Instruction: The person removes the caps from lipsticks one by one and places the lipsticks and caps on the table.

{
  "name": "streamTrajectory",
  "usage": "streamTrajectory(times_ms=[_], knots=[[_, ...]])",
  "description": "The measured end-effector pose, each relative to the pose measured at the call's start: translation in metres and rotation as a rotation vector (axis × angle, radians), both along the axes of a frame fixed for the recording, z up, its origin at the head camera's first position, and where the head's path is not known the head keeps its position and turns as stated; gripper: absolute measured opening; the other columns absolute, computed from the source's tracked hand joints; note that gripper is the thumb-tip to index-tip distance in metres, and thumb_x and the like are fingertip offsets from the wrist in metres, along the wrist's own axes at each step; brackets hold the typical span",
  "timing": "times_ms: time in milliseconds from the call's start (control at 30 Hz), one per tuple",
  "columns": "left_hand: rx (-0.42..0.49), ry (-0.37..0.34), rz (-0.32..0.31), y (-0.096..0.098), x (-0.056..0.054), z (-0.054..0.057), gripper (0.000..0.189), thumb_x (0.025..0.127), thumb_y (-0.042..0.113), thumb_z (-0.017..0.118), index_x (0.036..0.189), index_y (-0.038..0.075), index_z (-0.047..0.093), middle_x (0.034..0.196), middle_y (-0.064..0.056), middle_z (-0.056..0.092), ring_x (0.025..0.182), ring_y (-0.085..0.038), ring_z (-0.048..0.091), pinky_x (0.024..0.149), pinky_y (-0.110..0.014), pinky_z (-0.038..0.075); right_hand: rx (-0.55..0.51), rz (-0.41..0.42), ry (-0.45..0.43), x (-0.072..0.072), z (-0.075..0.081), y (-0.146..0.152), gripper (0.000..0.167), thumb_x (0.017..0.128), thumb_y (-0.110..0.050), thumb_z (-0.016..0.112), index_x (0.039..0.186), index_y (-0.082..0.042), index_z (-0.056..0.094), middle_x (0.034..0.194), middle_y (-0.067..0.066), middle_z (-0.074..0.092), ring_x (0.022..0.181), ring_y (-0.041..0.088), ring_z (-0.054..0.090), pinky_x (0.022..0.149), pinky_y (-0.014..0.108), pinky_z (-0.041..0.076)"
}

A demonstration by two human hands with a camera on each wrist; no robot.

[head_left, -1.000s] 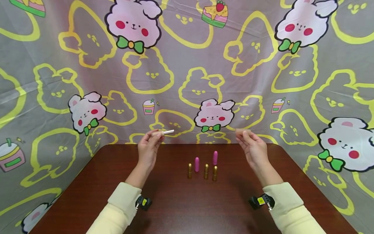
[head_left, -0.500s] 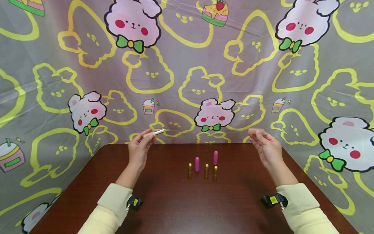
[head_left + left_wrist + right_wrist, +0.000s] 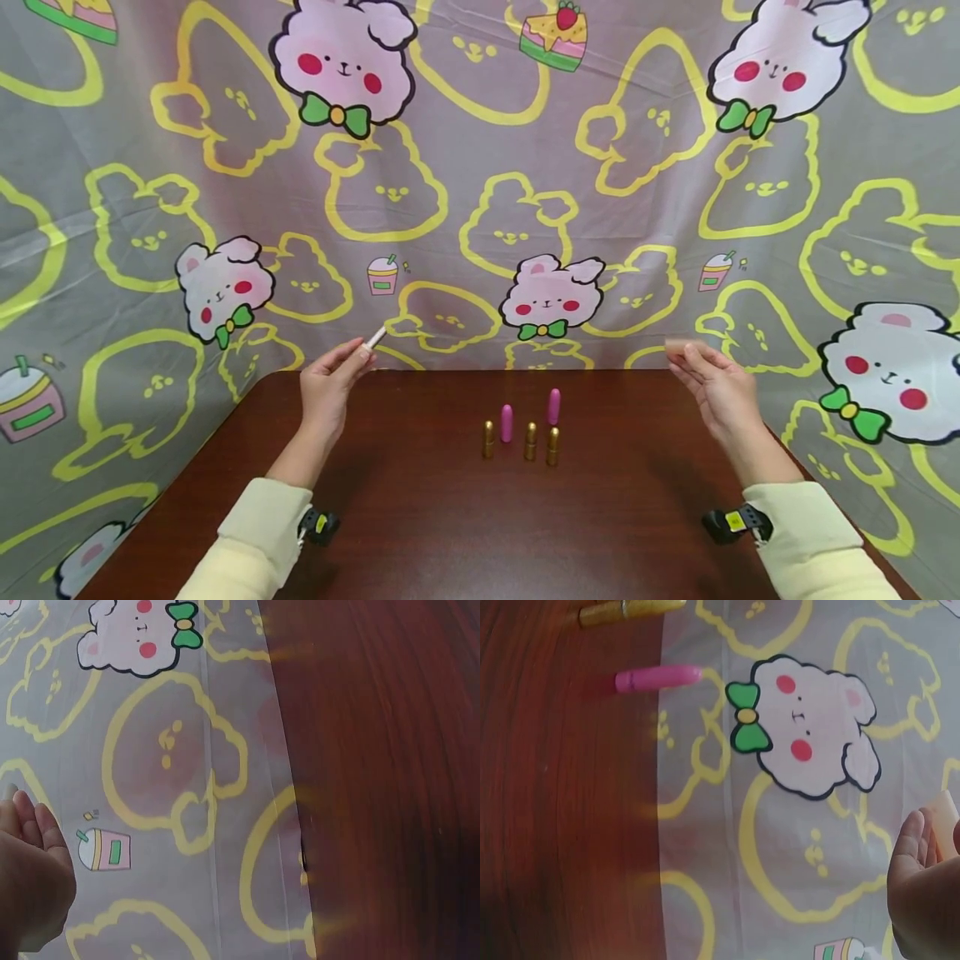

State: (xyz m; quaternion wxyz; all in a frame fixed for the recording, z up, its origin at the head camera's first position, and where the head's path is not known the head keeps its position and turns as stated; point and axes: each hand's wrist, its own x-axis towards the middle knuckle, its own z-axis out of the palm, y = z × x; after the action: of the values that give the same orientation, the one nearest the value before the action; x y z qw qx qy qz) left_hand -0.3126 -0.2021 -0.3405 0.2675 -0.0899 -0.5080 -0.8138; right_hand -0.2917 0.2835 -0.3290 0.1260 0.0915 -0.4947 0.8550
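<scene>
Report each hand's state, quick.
Left hand: closed, holding a slim tube with a pale tip.
Right hand: closed, holding a peach-coloured piece.

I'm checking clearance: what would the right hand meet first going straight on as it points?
Likely the curtain, ahead of the right hand; how far off it hangs is unclear.

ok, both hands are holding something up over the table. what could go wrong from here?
1. Drop: the left hand pinches a slim pale tube and the right hand a beige piece, both off the table; either might slip.
2. Topple: three gold tubes and two pink tubes stand upright, close together; a low sweep could knock several over.
</scene>
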Motion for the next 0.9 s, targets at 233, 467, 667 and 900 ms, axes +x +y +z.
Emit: streamTrajectory(times_ms=[233,467,667,900], knots=[[-0.131,-0.093,0.104,-0.017,0.001,-0.004,0.034,0.085,-0.006,0.069,0.116,-0.016,0.060,0.079,0.001,0.072,0.073,-0.009,0.071,0.078,-0.025,0.055,0.210,-0.106,-0.031,0.002,-0.004,0.014,0.016,0.091,-0.012,0.068,0.103,-0.003,0.073,0.093,-0.002,0.074,0.087,0.009,0.070,0.076,0.022,0.054],[-0.252,-0.202,0.228,-0.031,0.004,-0.010,0.037,0.085,-0.002,0.071,0.120,-0.010,0.062,0.078,0.013,0.071,0.076,-0.002,0.066,0.070,-0.014,0.049,0.367,-0.177,-0.093,0.004,-0.006,0.025,0.016,0.090,-0.020,0.070,0.100,-0.008,0.070,0.088,-0.007,0.074,0.082,0.005,0.069,0.071,0.017,0.054],[-0.331,-0.235,0.213,-0.040,0.006,-0.013,0.040,0.089,-0.001,0.067,0.127,-0.011,0.057,0.082,0.015,0.070,0.080,0.005,0.065,0.075,-0.011,0.048,0.628,-0.303,-0.205,0.004,-0.009,0.032,0.029,0.092,-0.033,0.067,0.102,-0.007,0.064,0.086,-0.021,0.065,0.078,0.000,0.068,0.087,0.023,0.050],[-0.441,-0.313,0.225,-0.049,0.006,-0.017,0.037,0.094,0.002,0.062,0.128,-0.010,0.055,0.086,0.014,0.070,0.083,0.009,0.061,0.077,-0.009,0.046,0.773,-0.374,-0.296,0.003,-0.014,0.037,0.056,0.092,-0.043,0.064,0.122,0.003,0.054,0.082,-0.024,0.057,0.070,-0.007,0.063,0.104,0.059,0.030]])
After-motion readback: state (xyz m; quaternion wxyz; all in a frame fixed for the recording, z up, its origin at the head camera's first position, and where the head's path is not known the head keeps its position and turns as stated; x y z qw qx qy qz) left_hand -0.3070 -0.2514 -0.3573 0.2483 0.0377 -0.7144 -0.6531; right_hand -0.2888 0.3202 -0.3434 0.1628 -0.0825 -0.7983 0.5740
